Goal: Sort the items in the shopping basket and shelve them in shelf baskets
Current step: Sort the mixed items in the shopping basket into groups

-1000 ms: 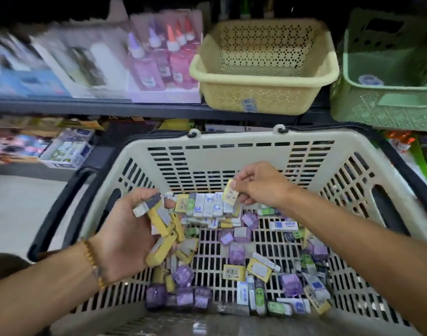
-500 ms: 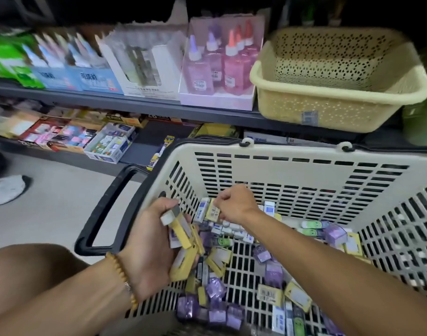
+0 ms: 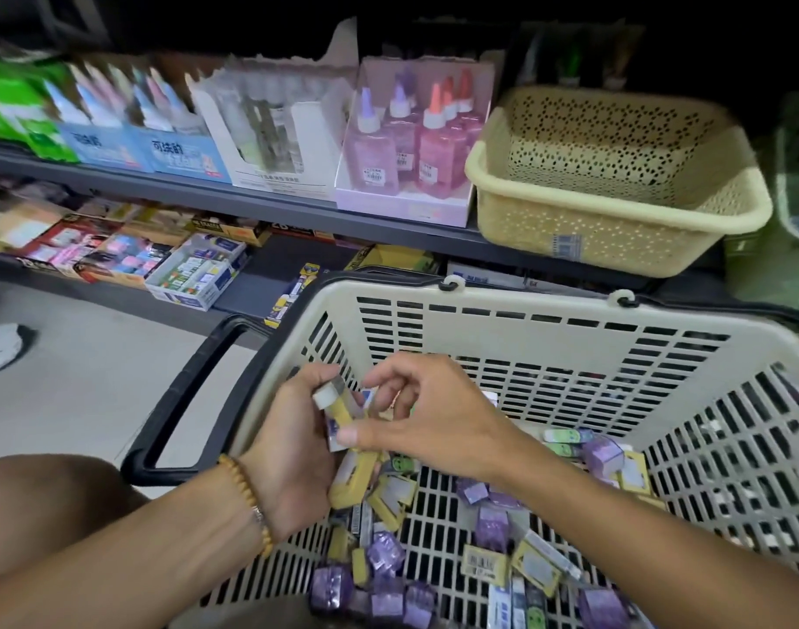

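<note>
A cream shopping basket (image 3: 524, 338) with black handles sits in front of me, its floor strewn with several small yellow, purple and white-blue erasers (image 3: 488, 528). My left hand (image 3: 293, 451), with a bead bracelet on the wrist, grips a bunch of yellow-sleeved erasers (image 3: 350, 474) over the basket's left side. My right hand (image 3: 424, 415) reaches across to that bunch, its thumb and fingers pinching at the erasers there. A yellow perforated shelf basket (image 3: 615, 224) stands on the shelf above, with nothing visible inside. A green shelf basket (image 3: 797, 183) shows at the far right edge.
Boxes of pink and purple glue bottles (image 3: 411, 143) and other stationery boxes (image 3: 270, 129) line the grey shelf left of the yellow basket. A lower shelf holds small product boxes (image 3: 193, 274). A white shoe (image 3: 0, 349) rests on the floor at far left.
The view has swung left, so the baskets sit further right. My right hand carried a yellow eraser from the basket's pile over to the bunch in my left hand.
</note>
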